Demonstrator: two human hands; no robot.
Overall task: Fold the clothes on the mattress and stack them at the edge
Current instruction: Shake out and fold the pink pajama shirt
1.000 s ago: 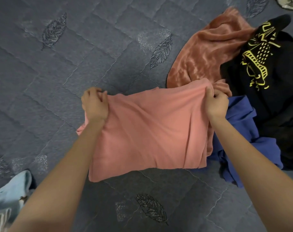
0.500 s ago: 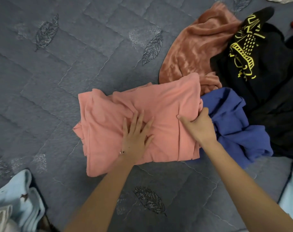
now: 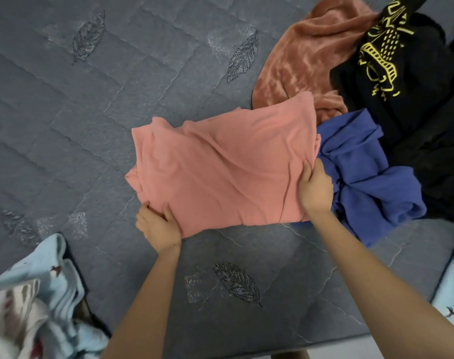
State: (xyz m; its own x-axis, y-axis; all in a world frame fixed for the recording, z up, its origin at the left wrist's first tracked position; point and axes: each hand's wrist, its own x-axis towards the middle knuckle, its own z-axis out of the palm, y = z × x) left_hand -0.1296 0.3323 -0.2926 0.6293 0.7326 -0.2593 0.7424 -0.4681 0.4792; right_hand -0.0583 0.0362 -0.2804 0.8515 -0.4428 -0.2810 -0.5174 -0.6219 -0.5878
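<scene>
A folded pink garment [image 3: 220, 167] lies in the middle of the grey quilted mattress [image 3: 91, 112]. My left hand [image 3: 158, 226] grips its near left corner, thumb on top and fingers underneath. My right hand [image 3: 315, 187] holds its right edge, thumb pressed on the cloth. To the right lie unfolded clothes: a blue garment [image 3: 371, 177] partly under the pink one, a rust velvety garment [image 3: 308, 53] behind it, and a black garment with a yellow print [image 3: 407, 81] at the far right.
Light blue cloth with small dark prints [image 3: 47, 294] is bunched at the mattress's near left corner, over white fabric [image 3: 10, 314]. More light blue cloth [image 3: 453, 288] shows at the right edge. The mattress's near edge [image 3: 246, 352] runs along the bottom.
The pink garment went from held up by two corners to lying flat. My left hand left its middle for the near left corner; my right hand stayed at the right edge.
</scene>
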